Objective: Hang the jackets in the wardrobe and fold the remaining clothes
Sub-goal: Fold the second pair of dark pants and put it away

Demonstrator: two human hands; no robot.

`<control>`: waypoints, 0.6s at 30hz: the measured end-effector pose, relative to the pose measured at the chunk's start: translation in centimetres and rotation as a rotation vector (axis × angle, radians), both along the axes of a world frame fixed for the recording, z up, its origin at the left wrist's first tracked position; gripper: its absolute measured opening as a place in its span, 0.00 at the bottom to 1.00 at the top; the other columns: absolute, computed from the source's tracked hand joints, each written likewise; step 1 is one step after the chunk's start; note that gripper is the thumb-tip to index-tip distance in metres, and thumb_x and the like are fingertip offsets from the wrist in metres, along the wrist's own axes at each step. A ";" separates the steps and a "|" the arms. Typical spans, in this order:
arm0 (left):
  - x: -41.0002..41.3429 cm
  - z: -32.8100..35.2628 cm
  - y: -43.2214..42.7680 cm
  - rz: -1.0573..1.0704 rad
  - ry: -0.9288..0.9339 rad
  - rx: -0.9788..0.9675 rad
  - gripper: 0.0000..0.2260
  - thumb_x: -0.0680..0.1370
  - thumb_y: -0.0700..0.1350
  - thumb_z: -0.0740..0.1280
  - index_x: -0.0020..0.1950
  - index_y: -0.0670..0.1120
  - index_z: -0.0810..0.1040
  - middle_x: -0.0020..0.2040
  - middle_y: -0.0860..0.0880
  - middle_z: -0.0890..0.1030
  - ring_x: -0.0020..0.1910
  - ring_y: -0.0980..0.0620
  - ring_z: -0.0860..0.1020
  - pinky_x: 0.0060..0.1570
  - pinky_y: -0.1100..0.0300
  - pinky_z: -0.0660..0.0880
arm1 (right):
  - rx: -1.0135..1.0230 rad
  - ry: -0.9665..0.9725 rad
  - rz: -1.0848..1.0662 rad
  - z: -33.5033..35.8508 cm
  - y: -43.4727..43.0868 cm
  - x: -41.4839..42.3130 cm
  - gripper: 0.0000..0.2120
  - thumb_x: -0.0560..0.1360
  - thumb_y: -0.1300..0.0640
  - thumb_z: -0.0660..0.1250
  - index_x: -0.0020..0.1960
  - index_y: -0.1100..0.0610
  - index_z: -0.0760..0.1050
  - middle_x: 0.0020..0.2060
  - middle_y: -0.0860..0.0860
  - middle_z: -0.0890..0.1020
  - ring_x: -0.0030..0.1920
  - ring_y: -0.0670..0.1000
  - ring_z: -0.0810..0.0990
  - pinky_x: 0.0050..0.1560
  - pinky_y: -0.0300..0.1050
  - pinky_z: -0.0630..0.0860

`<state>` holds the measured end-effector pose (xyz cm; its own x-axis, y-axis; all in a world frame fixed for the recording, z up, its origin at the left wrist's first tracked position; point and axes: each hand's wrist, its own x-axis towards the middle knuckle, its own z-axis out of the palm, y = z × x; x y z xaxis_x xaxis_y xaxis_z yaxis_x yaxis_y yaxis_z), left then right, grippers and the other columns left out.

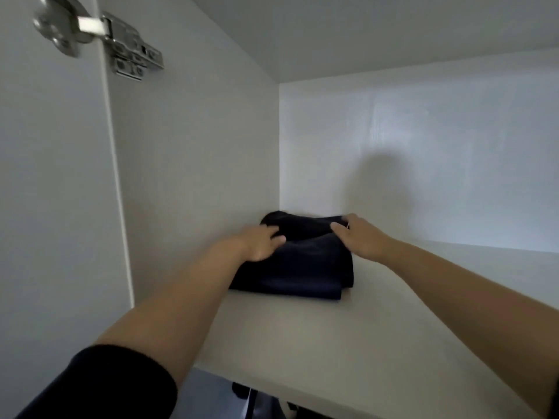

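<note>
A: Entry, biggest item first?

B: White wardrobe interior filled the frame. Its shelf crossed the lower centre and right.

A: Task item?

B: One folded dark garment lay on the shelf at centre frame, against the left wall near the back corner.

A: Hands?

B: Left grip rested on the garment's left side, fingers fairly straight, slightly blurred. Right grip appeared to pinch the upper fold at its right edge. Hinge sat upper left.

A: Progress?

B: Judged: this piece was folded and being placed. No jackets were identifiable in view; dark shapes under the shelf were unclear, so the remainder could not be judged.
</note>
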<state>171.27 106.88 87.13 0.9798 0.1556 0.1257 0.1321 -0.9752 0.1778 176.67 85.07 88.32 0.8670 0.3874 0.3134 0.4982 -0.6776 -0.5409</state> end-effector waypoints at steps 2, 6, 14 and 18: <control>0.4 -2.5 -0.3 0.014 0.094 0.006 0.25 0.82 0.60 0.47 0.77 0.53 0.56 0.77 0.48 0.59 0.75 0.44 0.58 0.73 0.45 0.55 | -0.097 -0.101 0.095 -2.4 2.0 -0.7 0.24 0.80 0.44 0.54 0.70 0.56 0.66 0.67 0.55 0.71 0.68 0.58 0.68 0.67 0.53 0.65; 1.0 -3.9 0.3 -0.012 0.027 -0.004 0.24 0.82 0.60 0.46 0.77 0.55 0.57 0.76 0.50 0.62 0.75 0.46 0.59 0.71 0.42 0.58 | -0.397 -0.245 0.091 -6.8 3.7 -1.7 0.26 0.80 0.40 0.48 0.73 0.50 0.62 0.73 0.49 0.65 0.75 0.55 0.55 0.73 0.61 0.51; 2.2 -4.5 0.2 -0.045 -0.162 0.116 0.22 0.82 0.58 0.47 0.76 0.54 0.61 0.75 0.53 0.63 0.75 0.50 0.58 0.72 0.40 0.53 | -0.329 -0.338 -0.082 -7.6 3.9 -1.2 0.25 0.80 0.41 0.49 0.74 0.50 0.60 0.76 0.52 0.59 0.76 0.53 0.53 0.74 0.60 0.47; 2.0 -5.1 1.4 0.039 -0.127 0.064 0.26 0.81 0.62 0.46 0.77 0.54 0.58 0.77 0.51 0.59 0.76 0.48 0.55 0.72 0.41 0.49 | -0.363 -0.589 -0.099 -7.1 3.0 -0.6 0.28 0.79 0.43 0.50 0.76 0.52 0.56 0.77 0.54 0.54 0.77 0.53 0.50 0.74 0.58 0.45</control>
<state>173.31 108.24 82.02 0.9488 0.1806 0.2591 0.1500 -0.9797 0.1333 176.10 88.06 81.26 0.6289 0.4847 0.6079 0.5654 -0.8218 0.0702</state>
